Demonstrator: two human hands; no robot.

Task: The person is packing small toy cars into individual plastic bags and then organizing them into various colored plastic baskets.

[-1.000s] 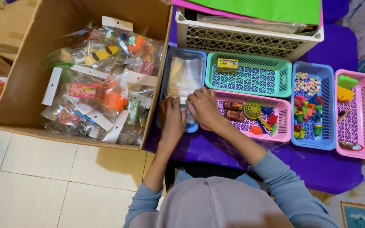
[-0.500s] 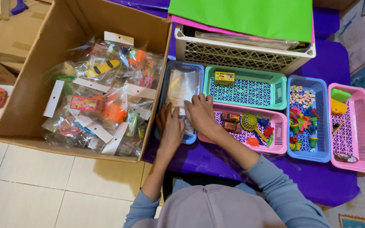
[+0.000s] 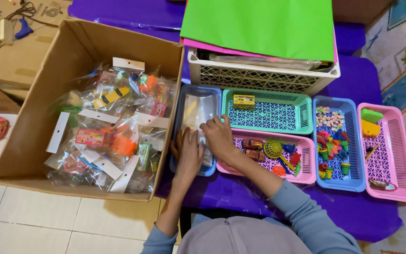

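Both hands rest in the blue plastic basket (image 3: 180, 108) at frame centre, on a purple-covered table (image 3: 240, 193). Left hand (image 3: 189, 153) lies flat, fingers spread, pressing clear plastic bags (image 3: 198, 106) stacked inside. Right hand (image 3: 218, 136) curls fingers onto the same bags; whether it pinches one I cannot tell. Cardboard box (image 3: 29, 127) of packaged toys sits left; pink basket (image 3: 306, 174) of small toys just right.

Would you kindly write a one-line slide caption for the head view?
Both hands, left hand and right hand, handle clear bags in a blue basket beside a cardboard box of packaged toys.
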